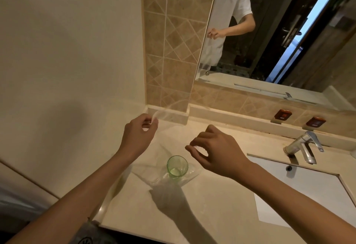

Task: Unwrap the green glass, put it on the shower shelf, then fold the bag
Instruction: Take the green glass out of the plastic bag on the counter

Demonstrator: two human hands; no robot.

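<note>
A plain cream wall (67, 41) fills the left of the frame. Tan diagonal tiles (169, 47) are seen at upper centre, a mirror (279, 31) at upper right. A beige counter (221, 205), white sink (308, 182) and chrome tap (302, 145) occupy the lower right.

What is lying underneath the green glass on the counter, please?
The green glass stands upright on the clear plastic bag, whose edges both hands pinch and hold up. Beneath is the counter; the spot directly below the glass is covered.
</note>
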